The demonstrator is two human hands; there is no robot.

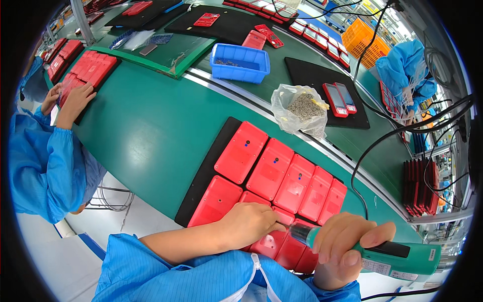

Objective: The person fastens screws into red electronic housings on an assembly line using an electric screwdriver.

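My right hand point(347, 244) is wrapped round a green electric screwdriver point(402, 259), which lies almost level with its tip pointing left. The fingers of my left hand point(249, 224) are closed in a pinch right at the screwdriver's bit. What they pinch, if anything, is too small to make out. Under both hands are two rows of red plastic device housings point(270, 168), set side by side in a black tray point(204, 176). Small dark holes show on the far row. My hands and the screwdriver partly cover the near row.
Past the tray stand a clear bag of small screws point(304, 106) and a blue bin point(240, 63) with small metal parts. Two red devices with screens point(336, 99) lie on a black mat. A black cable point(353, 176) hangs at right. A co-worker in blue point(45, 156) handles red housings at left.
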